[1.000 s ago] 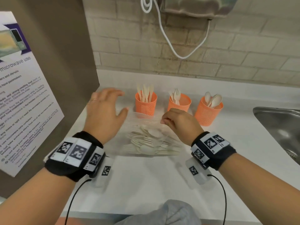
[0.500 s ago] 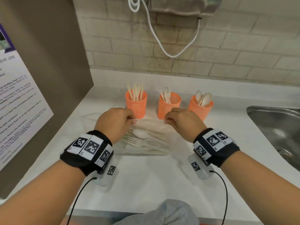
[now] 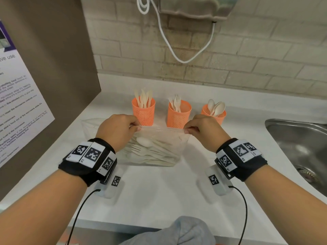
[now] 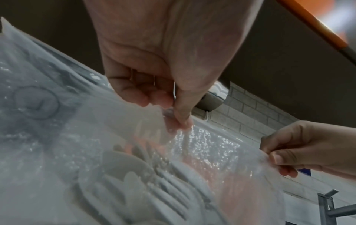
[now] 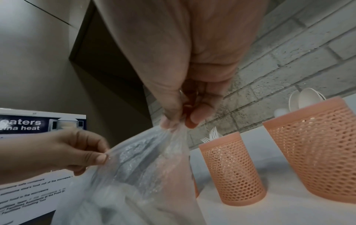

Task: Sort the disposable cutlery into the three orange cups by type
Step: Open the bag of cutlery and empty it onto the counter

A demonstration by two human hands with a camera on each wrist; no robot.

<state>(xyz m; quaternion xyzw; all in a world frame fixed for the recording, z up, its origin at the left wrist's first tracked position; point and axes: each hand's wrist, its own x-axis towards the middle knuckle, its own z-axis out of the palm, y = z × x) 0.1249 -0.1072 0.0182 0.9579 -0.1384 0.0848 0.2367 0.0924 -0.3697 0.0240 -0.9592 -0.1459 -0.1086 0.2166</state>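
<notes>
Both hands are now spreading apart along the top edge of the clear bag (image 3: 155, 147), stretching it taut where half a second ago they were closer together. Left hand (image 3: 117, 131) is pinching the rim between thumb and fingertips, and right hand (image 3: 203, 130) is pinching the far corner the same way. Loose cutlery (image 3: 152, 152) is sitting inside the bag, just below the knuckles; the three orange cups (image 3: 178, 114) are standing right beyond the fingertips. I'd say pull the two layers apart gently and keep the bag low so nothing spills.

Black wristbands (image 3: 88, 161) with square-code tags, white camera pods, black cables.
</notes>
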